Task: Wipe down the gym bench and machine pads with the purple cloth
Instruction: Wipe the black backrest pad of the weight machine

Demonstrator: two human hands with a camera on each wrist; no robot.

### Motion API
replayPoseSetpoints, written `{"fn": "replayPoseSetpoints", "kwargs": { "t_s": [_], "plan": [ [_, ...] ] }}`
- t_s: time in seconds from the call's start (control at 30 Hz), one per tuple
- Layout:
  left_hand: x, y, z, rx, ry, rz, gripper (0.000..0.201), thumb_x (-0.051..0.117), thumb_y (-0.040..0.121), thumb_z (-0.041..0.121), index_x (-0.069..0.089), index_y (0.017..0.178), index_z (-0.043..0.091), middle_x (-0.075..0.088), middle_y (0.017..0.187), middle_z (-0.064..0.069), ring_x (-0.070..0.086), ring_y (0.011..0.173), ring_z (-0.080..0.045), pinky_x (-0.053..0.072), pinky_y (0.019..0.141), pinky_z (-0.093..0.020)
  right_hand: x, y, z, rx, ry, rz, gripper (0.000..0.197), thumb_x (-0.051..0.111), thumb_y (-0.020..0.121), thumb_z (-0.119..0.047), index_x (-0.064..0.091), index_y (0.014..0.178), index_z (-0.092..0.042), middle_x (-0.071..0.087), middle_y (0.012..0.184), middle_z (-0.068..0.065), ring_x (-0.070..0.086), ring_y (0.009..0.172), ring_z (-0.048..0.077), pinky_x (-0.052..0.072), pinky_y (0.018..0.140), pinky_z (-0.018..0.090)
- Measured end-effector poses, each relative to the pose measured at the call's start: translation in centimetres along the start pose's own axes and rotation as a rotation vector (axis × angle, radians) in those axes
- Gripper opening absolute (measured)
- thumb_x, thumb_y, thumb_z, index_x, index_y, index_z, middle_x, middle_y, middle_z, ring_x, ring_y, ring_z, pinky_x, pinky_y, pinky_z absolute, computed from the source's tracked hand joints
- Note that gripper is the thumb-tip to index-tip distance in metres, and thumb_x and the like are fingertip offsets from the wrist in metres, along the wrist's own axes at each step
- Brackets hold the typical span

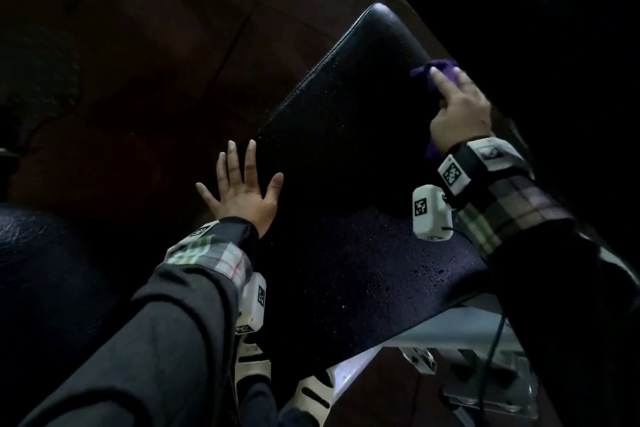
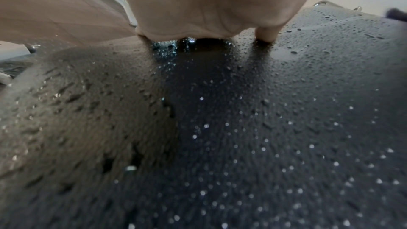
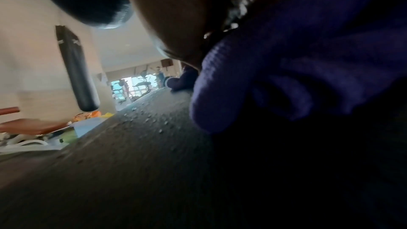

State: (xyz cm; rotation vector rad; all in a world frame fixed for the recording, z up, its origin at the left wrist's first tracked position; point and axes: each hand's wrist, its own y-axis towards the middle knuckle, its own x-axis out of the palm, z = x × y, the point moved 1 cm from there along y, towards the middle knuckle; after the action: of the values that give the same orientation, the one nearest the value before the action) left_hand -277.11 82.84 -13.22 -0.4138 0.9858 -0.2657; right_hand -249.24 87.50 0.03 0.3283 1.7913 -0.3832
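Observation:
The black bench pad (image 1: 346, 114) runs away from me, beaded with water droplets (image 2: 220, 128). My left hand (image 1: 242, 187) lies flat on its left edge with the fingers spread; the palm (image 2: 209, 6) and thumb press on the wet surface. My right hand (image 1: 457, 104) rests on top of the purple cloth (image 1: 446, 63) at the pad's far right side and presses it down with straight fingers. In the right wrist view the cloth (image 3: 286, 67) bunches under the palm (image 3: 176, 15) on the pad (image 3: 132, 163). A corner of the cloth (image 2: 396, 14) shows at the right edge of the left wrist view.
A second dark padded cushion (image 1: 41, 270) sits at the lower left. The bench's white metal frame (image 1: 467, 333) shows below the seat pad (image 1: 381, 270). Brown floor (image 1: 138, 45) lies to the left. A hanging punching bag (image 3: 74, 69) and an orange-brown bench (image 3: 33, 125) stand farther off.

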Motion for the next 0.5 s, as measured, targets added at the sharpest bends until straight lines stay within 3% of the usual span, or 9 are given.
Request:
{"fn": "replayPoseSetpoints", "kwargs": {
  "t_s": [0.1, 0.2, 0.33, 0.43, 0.5],
  "plan": [
    [0.1, 0.1, 0.0, -0.002, 0.005, -0.007, 0.07, 0.023, 0.095, 0.061, -0.017, 0.149, 0.039, -0.026, 0.158, 0.008, -0.021, 0.145, -0.011, -0.013, 0.113, -0.059, 1.2, -1.4, 0.6, -0.205, -0.105, 0.016, 0.068, 0.044, 0.083, 0.001, 0.04, 0.14, -0.037, 0.026, 0.154, -0.001, 0.026, 0.137, 0.03, 0.015, 0.11, 0.025],
    [0.1, 0.1, 0.0, 0.0, -0.007, -0.002, 0.07, 0.024, 0.095, 0.061, -0.016, 0.149, 0.039, -0.025, 0.158, 0.008, -0.021, 0.145, -0.01, -0.013, 0.113, -0.059, 1.3, -2.9, 3.0, -0.293, -0.121, 0.008, 0.073, 0.049, 0.076, 0.004, 0.043, 0.138, -0.035, 0.025, 0.154, -0.001, 0.024, 0.137, 0.034, 0.015, 0.113, 0.033],
    [0.1, 0.0, 0.1, 0.002, -0.022, 0.01, 0.07, 0.026, 0.096, 0.06, -0.014, 0.15, 0.039, -0.024, 0.158, 0.008, -0.02, 0.145, -0.01, -0.014, 0.112, -0.059, -0.1, -3.7, 3.2, -0.119, -0.041, 0.063, 0.065, 0.041, 0.086, 0.002, 0.04, 0.141, -0.033, 0.037, 0.148, 0.007, 0.038, 0.129, 0.03, 0.022, 0.107, 0.025],
    [0.1, -0.1, 0.1, 0.005, -0.021, 0.013, 0.07, 0.025, 0.096, 0.06, -0.014, 0.15, 0.039, -0.024, 0.158, 0.008, -0.021, 0.145, -0.01, -0.014, 0.113, -0.059, -1.3, -2.5, 1.4, 0.076, 0.056, -0.011, 0.051, 0.034, 0.096, -0.012, 0.036, 0.141, -0.036, 0.055, 0.122, 0.018, 0.053, 0.105, 0.03, 0.031, 0.092, 0.022],
    [0.1, 0.0, 0.1, 0.008, -0.021, 0.016, 0.07, 0.025, 0.095, 0.06, -0.015, 0.149, 0.039, -0.024, 0.158, 0.008, -0.021, 0.145, -0.01, -0.014, 0.112, -0.059, -1.5, -1.2, 0.2, 0.094, 0.085, -0.035, 0.052, 0.034, 0.095, -0.01, 0.037, 0.141, -0.033, 0.053, 0.131, 0.014, 0.052, 0.115, 0.029, 0.031, 0.091, 0.021]
  ]
}}
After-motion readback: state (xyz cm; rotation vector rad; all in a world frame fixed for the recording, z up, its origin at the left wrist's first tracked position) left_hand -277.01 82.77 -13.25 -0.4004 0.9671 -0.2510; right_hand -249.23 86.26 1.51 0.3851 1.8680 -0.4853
